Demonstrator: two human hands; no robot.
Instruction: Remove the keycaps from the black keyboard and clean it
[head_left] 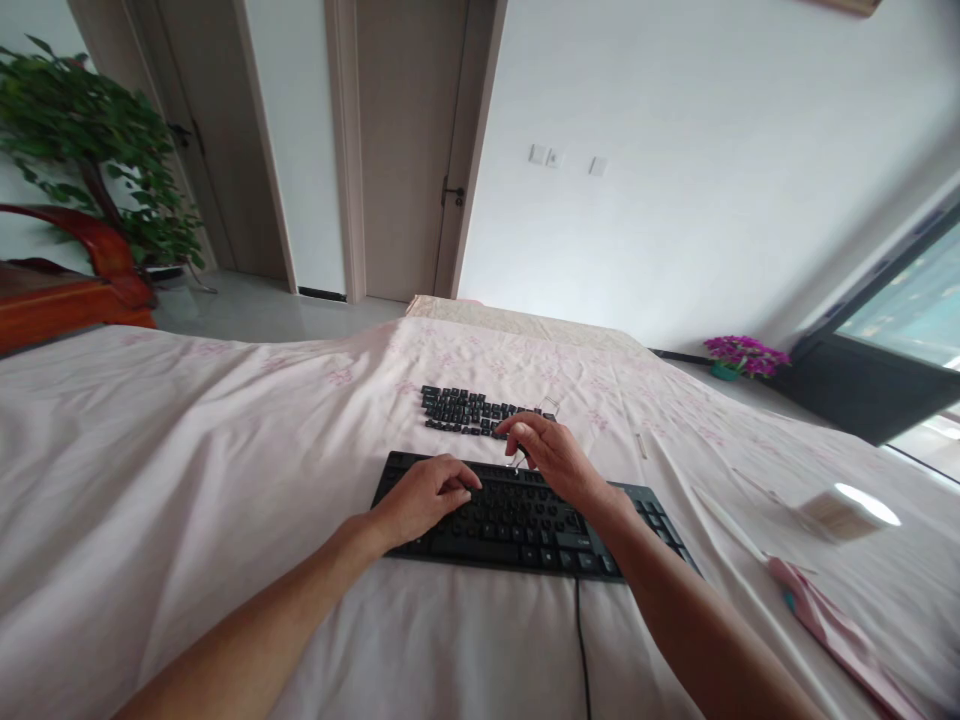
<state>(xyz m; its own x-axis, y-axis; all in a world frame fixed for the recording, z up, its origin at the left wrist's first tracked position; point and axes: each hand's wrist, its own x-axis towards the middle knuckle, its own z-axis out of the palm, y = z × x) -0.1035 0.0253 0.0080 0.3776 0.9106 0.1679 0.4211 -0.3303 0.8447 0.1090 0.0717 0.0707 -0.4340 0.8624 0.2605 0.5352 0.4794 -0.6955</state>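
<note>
A black keyboard point(525, 520) lies on a bed point(187, 450) covered by a pale pink sheet with a faint floral print, a little right of the middle and nearer the near edge than the far one. Its cable point(581, 640) runs straight off toward the near edge. Just beyond its far side sits a cluster of loose black keycaps point(469, 410), laid in rough rows and apart from the keyboard frame.

The left hand point(424, 495) rests on the left end of the keyboard, fingers curled narrow and pressing down on the keys, holding nothing that can be seen. The right hand point(551, 455) hovers over the keyboard's far edge, fingers bunched close around a small thin metal piece point(517, 458); what that piece is cannot be told.

To the left the sheet is broad, wrinkled and open all the way to the bed's left edge. To the right lie a thin white stick point(724, 520), a blurred pale box point(840, 512) and a pink flat item point(832, 625) near the right corner, well apart from the keyboard.

The keyboard is matte plastic, low and rectangular; its key legends are too small to read.
</note>
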